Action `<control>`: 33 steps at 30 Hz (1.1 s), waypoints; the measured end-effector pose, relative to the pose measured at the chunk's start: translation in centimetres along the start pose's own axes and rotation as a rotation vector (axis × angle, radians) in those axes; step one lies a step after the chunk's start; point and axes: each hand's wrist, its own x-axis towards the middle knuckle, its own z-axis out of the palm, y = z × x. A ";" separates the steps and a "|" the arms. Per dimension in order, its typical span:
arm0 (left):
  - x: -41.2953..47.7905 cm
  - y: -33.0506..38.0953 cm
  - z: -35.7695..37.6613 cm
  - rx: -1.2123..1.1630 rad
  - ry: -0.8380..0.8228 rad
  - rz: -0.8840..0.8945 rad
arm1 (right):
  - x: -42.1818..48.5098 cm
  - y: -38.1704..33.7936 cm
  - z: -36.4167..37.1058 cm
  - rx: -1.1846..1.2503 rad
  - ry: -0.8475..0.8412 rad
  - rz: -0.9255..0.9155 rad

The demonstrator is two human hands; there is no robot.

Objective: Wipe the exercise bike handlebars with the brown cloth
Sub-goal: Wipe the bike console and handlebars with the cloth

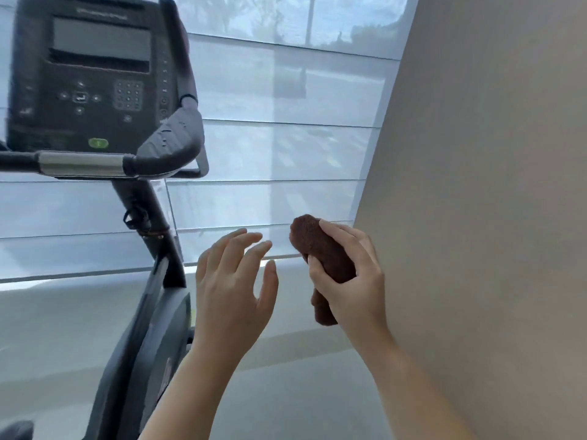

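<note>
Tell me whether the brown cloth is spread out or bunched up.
Bunched up. The brown terry cloth sits as a thick wad in the right hand, fingers wrapped around it, ends poking out above and below.

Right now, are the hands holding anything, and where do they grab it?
The right hand holds the brown cloth, bunched up, gripped around its middle so both ends poke out. The left hand is open and holds nothing.

Exercise bike (143, 328) at left, console (92, 74) above handlebars (171, 147). Right hand (352, 281) with cloth (320, 249) right of left hand (232, 281), both below handlebars. Wall (492, 185) at right.
</note>
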 end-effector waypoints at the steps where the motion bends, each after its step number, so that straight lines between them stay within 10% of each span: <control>1: 0.3 -0.7 -0.1 0.029 0.004 -0.021 | 0.5 0.3 0.8 0.017 -0.022 -0.011; 24: 14.1 -24.3 -0.5 0.266 0.151 0.025 | 21.7 1.2 24.8 -0.203 -0.206 -0.423; 33: 14.5 -27.4 0.7 0.235 0.166 0.057 | 24.2 0.8 27.2 -0.379 -0.460 -0.255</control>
